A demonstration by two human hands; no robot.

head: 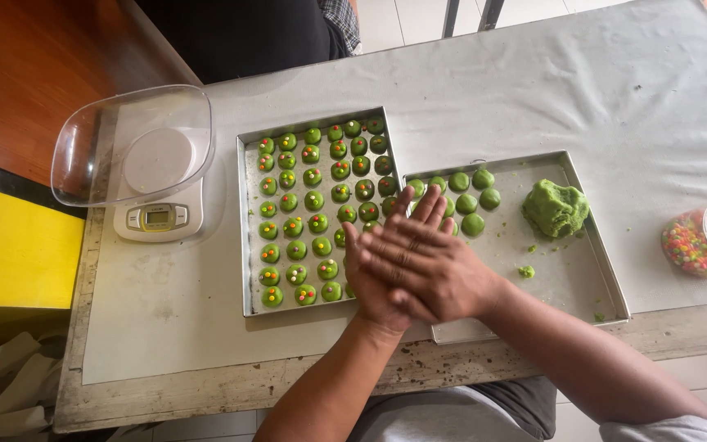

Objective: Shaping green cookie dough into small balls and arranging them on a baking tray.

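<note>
Over two trays (249,245), two hands (419,266)

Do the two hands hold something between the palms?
It cannot be told: the right hand lies flat over the left hand, palms pressed together, hiding anything between them.

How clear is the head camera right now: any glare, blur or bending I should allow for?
Head view: even daylight, soft shadows; the green dough balls are sharp. The scale's clear bowl catches mild reflections. The right hand lies over the left hand, slightly soft. Wide-lens bending curves the table edge.
</note>
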